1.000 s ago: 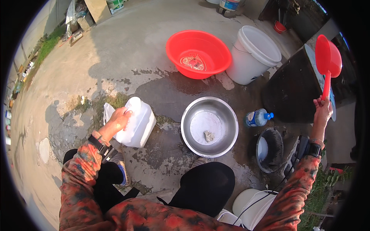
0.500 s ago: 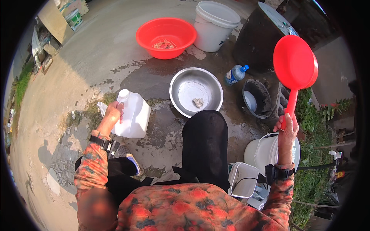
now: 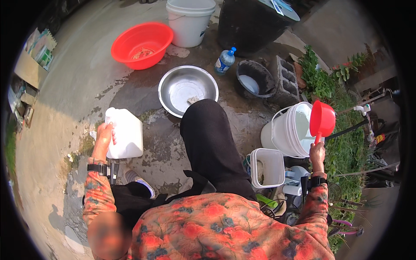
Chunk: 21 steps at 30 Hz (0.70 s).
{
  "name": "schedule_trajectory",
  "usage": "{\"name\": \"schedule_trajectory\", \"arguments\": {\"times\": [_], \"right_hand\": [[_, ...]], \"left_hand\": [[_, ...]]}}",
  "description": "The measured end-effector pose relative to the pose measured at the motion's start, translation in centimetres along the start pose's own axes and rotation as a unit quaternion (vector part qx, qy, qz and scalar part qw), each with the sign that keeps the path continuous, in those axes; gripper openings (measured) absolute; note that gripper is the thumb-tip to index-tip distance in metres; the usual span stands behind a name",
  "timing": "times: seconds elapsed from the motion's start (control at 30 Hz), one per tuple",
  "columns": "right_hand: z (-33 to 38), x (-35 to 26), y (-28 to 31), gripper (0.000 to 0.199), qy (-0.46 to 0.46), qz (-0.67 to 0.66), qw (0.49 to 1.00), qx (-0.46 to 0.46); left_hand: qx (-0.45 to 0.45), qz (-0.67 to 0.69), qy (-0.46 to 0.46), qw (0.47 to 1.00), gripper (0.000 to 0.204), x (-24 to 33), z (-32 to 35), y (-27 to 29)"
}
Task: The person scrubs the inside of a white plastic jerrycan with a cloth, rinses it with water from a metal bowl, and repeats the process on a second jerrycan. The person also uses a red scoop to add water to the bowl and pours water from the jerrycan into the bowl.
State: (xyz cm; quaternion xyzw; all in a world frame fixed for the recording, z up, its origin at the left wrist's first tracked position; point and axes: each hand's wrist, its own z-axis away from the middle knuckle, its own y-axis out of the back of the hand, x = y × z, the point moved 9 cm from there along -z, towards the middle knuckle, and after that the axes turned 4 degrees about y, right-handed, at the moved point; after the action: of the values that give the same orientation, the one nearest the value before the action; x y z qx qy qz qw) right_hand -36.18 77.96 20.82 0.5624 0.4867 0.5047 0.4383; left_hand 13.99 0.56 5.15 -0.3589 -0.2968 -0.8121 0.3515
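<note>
At the left, my left hand is closed around the handle side of a white plastic jug, which stands upright on the ground. My right hand grips the handle of a red water dipper. The dipper is at the right rim of a white bucket that holds clear water; whether it touches the rim I cannot tell. In front of my knee sits a metal basin with a small pale lump, perhaps a cloth, in it.
Farther off stand a red basin, a white pail and a big black tub. A blue-capped bottle, a dark bucket and a hollow concrete block lie ahead. A square white container is by my right leg.
My right hand has lowered the dipper from high up to the water bucket's right side. The view has turned right, showing the bucket's water. My left hand stays on the jug.
</note>
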Motion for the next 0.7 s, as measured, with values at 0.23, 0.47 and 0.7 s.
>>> {"name": "schedule_trajectory", "arguments": {"times": [0.23, 0.47, 0.7], "right_hand": [[-2.3, 1.6, -6.9, 0.038, 0.024, -0.099, 0.989, -0.110], [-0.1, -0.8, -8.5, 0.014, -0.129, -0.439, 0.869, -0.189], [1.0, -2.4, -9.3, 0.008, -0.186, -0.724, 0.625, -0.222]], "left_hand": [[0.005, -0.001, -0.011, 1.000, 0.028, -0.4, 0.3, 1.1], [-0.004, -0.014, 0.008, 1.000, 0.027, -1.4, 0.2, 1.3], [0.001, -0.012, 0.009, 1.000, 0.028, -1.6, 0.4, 1.2]]}}
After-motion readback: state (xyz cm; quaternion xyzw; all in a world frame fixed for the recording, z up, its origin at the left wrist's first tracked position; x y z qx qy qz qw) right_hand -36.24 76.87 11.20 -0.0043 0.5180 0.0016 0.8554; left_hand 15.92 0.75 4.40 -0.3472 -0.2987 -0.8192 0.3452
